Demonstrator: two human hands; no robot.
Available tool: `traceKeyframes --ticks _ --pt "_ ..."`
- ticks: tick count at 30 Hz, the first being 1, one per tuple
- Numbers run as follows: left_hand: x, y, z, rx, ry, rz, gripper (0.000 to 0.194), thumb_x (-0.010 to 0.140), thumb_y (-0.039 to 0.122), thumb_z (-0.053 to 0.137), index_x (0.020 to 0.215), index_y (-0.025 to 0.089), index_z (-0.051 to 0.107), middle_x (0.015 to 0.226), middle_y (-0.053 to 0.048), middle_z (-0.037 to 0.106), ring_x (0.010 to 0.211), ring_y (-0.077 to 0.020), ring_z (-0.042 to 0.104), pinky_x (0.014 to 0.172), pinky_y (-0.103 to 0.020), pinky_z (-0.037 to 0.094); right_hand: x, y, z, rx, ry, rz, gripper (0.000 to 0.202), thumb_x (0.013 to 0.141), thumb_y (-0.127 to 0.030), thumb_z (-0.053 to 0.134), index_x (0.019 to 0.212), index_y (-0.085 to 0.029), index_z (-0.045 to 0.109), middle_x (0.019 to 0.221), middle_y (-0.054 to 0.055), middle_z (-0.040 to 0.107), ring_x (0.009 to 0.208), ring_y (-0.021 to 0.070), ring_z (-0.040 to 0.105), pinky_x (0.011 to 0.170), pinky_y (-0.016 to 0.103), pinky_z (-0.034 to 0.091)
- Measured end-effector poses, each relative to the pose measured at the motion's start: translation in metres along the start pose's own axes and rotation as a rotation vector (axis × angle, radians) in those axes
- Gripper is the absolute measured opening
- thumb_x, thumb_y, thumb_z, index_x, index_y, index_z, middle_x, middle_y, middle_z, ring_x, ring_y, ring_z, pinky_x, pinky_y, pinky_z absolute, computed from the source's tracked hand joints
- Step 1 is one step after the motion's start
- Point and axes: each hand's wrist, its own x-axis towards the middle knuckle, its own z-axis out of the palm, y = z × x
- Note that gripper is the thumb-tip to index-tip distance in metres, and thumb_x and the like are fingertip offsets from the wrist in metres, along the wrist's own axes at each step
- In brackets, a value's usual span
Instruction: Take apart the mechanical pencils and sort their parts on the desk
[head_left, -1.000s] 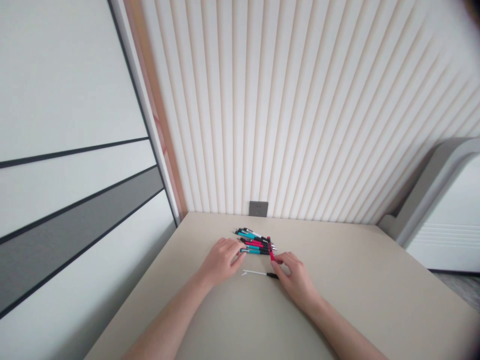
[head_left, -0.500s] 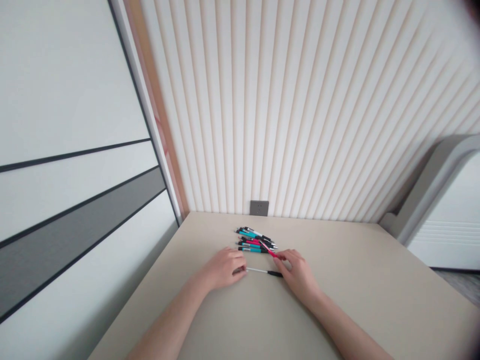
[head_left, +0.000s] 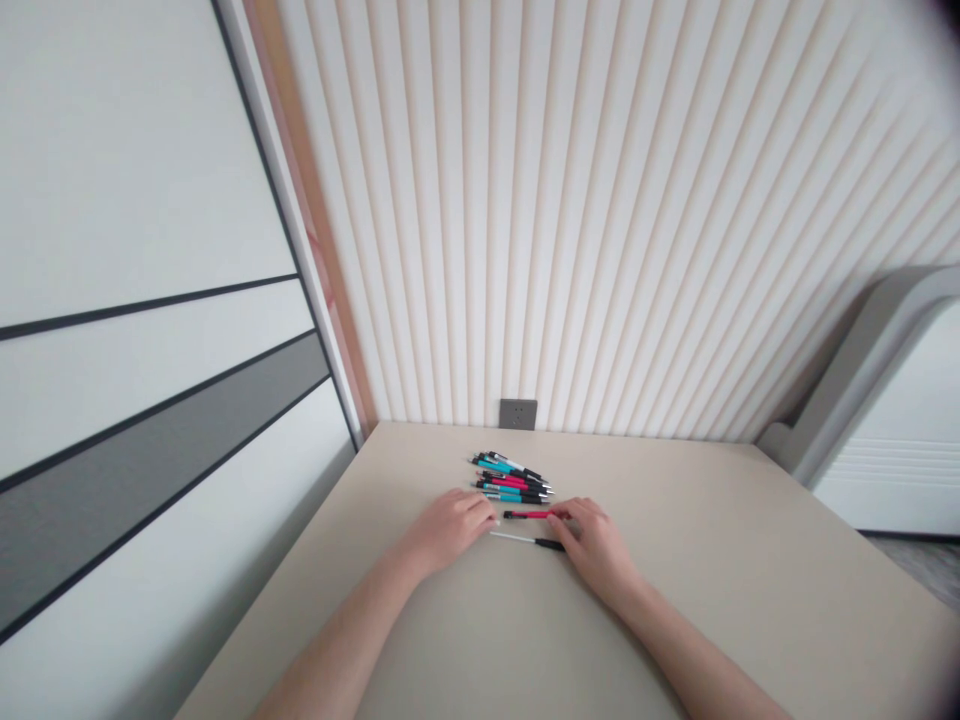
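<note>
A red pen (head_left: pixel 525 515) with a black end lies level across the space between my hands. My right hand (head_left: pixel 592 545) pinches its right end between thumb and fingers. My left hand (head_left: pixel 454 530) rests just off its black end, fingers curled together; whether they hold anything is hidden. Below the red pen, a white pen (head_left: pixel 514 537) with a black grip lies on the table, its right end close to my right thumb. Beyond the hands lies a loose row of several pens (head_left: pixel 510 482), teal, red and white with black parts.
The beige table (head_left: pixel 675 600) runs up to a ribbed white wall (head_left: pixel 465 250). A dark grey socket (head_left: pixel 517 414) sits low on the wall. A white cabinet panel (head_left: pixel 150 500) stands at the left, and a grey-and-white headboard-like piece (head_left: pixel 892 400) at the right.
The red pen has swung from slanting over the row to lying level, nearer me and clear of the row. My left hand has shifted slightly, off the white pen's tip.
</note>
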Motion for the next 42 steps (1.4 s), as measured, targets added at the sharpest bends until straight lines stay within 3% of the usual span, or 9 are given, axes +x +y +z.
traceKeyframes --ticks 3,8,17,27,32,38,42 --pt "0.001 -0.002 0.001 0.018 0.044 -0.012 0.024 0.099 0.028 0.043 0.09 0.021 0.064 0.084 -0.003 0.066 0.079 -0.0175 0.061 0.076 -0.03 0.045 0.0 0.001 0.0 -0.016 -0.017 0.005 0.025 0.09 -0.035 0.051 0.091 -0.022 0.071 0.091 0.008 0.071 0.09 0.0245 0.06 0.083 0.036 0.045" --pt "0.0 -0.004 0.0 0.078 0.021 -0.039 0.023 0.099 0.024 0.042 0.089 0.02 0.063 0.085 -0.004 0.066 0.08 -0.0184 0.061 0.075 -0.031 0.044 0.0 0.006 0.003 -0.068 -0.027 -0.016 0.024 0.09 -0.034 0.051 0.091 -0.022 0.072 0.089 0.007 0.07 0.089 0.0237 0.06 0.083 0.035 0.044" --pt "-0.004 -0.013 0.003 0.085 0.056 -0.125 0.023 0.097 0.029 0.043 0.085 0.021 0.061 0.081 -0.003 0.064 0.076 -0.0183 0.06 0.075 -0.031 0.045 0.0 0.008 0.004 -0.073 -0.03 -0.019 0.025 0.09 -0.036 0.052 0.091 -0.024 0.074 0.092 0.008 0.069 0.091 0.0242 0.06 0.084 0.035 0.044" --pt "-0.003 -0.01 0.002 0.13 0.019 -0.144 0.017 0.094 0.022 0.046 0.083 0.02 0.059 0.082 -0.003 0.064 0.078 -0.0194 0.06 0.073 -0.031 0.044 0.0 0.009 0.003 -0.048 -0.031 -0.021 0.025 0.09 -0.036 0.053 0.09 -0.023 0.073 0.091 0.008 0.07 0.091 0.0245 0.06 0.085 0.036 0.044" --pt "-0.004 -0.011 0.003 0.145 0.004 -0.163 0.015 0.093 0.021 0.048 0.082 0.021 0.058 0.081 -0.003 0.064 0.078 -0.0199 0.06 0.073 -0.031 0.044 0.004 0.008 0.003 0.183 0.029 0.09 0.03 0.088 -0.044 0.054 0.092 -0.02 0.072 0.092 0.008 0.071 0.082 0.0234 0.062 0.076 0.035 0.047" --pt "-0.004 -0.013 0.005 0.133 -0.007 -0.177 0.015 0.093 0.022 0.048 0.081 0.021 0.058 0.082 -0.003 0.063 0.079 -0.0202 0.059 0.073 -0.032 0.043 0.016 0.022 -0.013 0.618 0.245 0.271 0.045 0.082 -0.056 0.058 0.098 -0.014 0.066 0.093 0.012 0.072 0.085 0.0242 0.066 0.073 0.034 0.05" --pt "-0.004 -0.01 0.002 0.135 -0.037 -0.202 0.017 0.093 0.022 0.048 0.081 0.02 0.059 0.084 -0.003 0.063 0.08 -0.0195 0.059 0.074 -0.032 0.043 0.02 0.035 -0.023 0.678 0.35 0.338 0.05 0.078 -0.06 0.062 0.098 -0.014 0.065 0.083 0.008 0.071 0.072 0.0204 0.065 0.061 0.029 0.048"
